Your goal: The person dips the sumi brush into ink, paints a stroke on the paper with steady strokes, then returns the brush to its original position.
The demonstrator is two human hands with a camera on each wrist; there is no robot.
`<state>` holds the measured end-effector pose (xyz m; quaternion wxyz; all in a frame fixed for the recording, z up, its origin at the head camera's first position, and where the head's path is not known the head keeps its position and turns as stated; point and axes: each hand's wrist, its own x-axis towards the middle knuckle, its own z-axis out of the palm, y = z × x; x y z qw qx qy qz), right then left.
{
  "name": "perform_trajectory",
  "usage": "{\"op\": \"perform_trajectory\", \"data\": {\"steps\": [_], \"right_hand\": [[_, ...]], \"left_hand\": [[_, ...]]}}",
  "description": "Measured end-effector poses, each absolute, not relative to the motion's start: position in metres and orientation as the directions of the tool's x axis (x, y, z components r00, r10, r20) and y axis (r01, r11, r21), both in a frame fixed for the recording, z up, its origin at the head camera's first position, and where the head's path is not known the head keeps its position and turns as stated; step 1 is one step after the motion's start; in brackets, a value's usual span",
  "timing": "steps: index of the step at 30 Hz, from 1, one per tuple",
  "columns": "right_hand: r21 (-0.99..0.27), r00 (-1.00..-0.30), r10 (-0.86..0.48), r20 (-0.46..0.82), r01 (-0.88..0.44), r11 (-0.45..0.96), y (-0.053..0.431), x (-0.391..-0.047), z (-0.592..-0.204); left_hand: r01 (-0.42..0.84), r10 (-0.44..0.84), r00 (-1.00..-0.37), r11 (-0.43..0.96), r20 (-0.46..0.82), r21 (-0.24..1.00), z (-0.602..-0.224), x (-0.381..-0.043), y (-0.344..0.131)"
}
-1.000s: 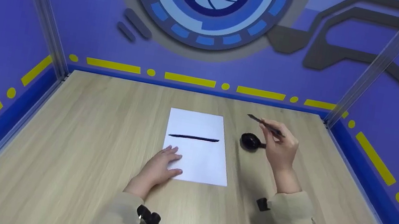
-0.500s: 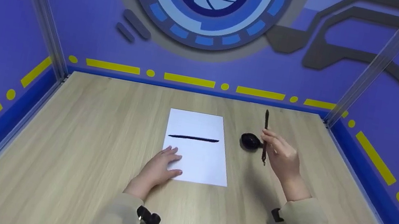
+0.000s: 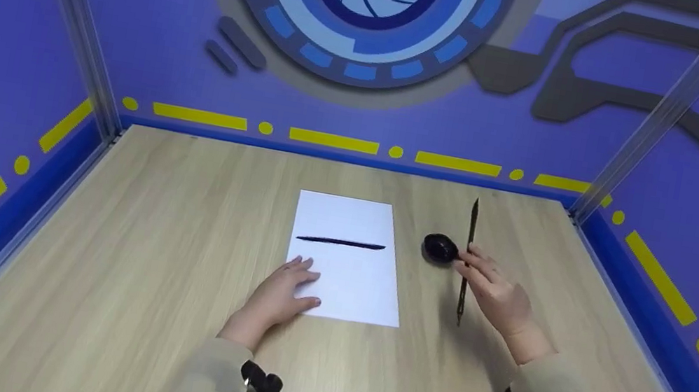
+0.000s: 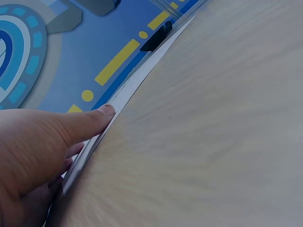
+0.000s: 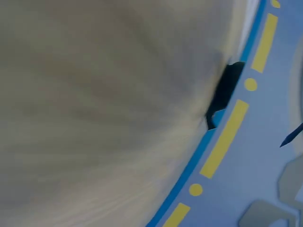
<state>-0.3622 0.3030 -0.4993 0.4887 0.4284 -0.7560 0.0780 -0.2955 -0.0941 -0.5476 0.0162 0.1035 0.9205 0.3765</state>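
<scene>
My left hand (image 3: 282, 288) rests with spread fingers on the lower left edge of a white paper sheet (image 3: 352, 285). A black horizontal stroke (image 3: 340, 243) crosses the sheet. In the left wrist view my thumb (image 4: 92, 124) lies along the paper's edge. My right hand (image 3: 499, 299) holds a dark ink brush (image 3: 473, 227) by its middle, tip pointing away from me. At the right wrist, only the brush tip (image 5: 290, 137) shows, and the hand is out of frame. Beside these fingers sits a small black bowl with a handle (image 3: 439, 249), its handle partly hidden.
The light wooden table (image 3: 156, 249) is enclosed by blue printed walls (image 3: 158, 22) at the back and sides. Clear posts (image 3: 672, 112) stand at the rear corners. Each sleeve has a black wrist device (image 3: 262, 381) on it.
The brush has swung from pointing left to pointing away from me. My right hand has moved slightly right and nearer, its grip now on the brush's middle. My left hand stays put.
</scene>
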Motion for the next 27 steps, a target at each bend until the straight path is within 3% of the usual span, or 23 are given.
{"op": "perform_trajectory", "data": {"steps": [6, 9, 19, 27], "right_hand": [[0.393, -0.128, -0.679, 0.723, -0.732, 0.556, 0.319, -0.37, -0.514], [0.413, -0.146, -0.742, 0.654, -0.754, 0.512, 0.326, -0.37, -0.519], [0.416, -0.328, -0.826, 0.458, -0.742, 0.525, 0.335, -0.364, -0.528], [0.454, -0.306, -0.861, 0.406, -0.75, 0.481, 0.334, -0.37, -0.533]], "left_hand": [[0.19, 0.21, -0.976, 0.694, 0.057, 0.695, -0.548, -0.295, -0.094], [0.189, 0.209, -0.976, 0.696, 0.056, 0.692, -0.548, -0.295, -0.095], [0.196, 0.211, -0.975, 0.693, 0.065, 0.694, -0.549, -0.296, -0.094], [0.186, 0.207, -0.977, 0.69, 0.056, 0.7, -0.547, -0.295, -0.095]]}}
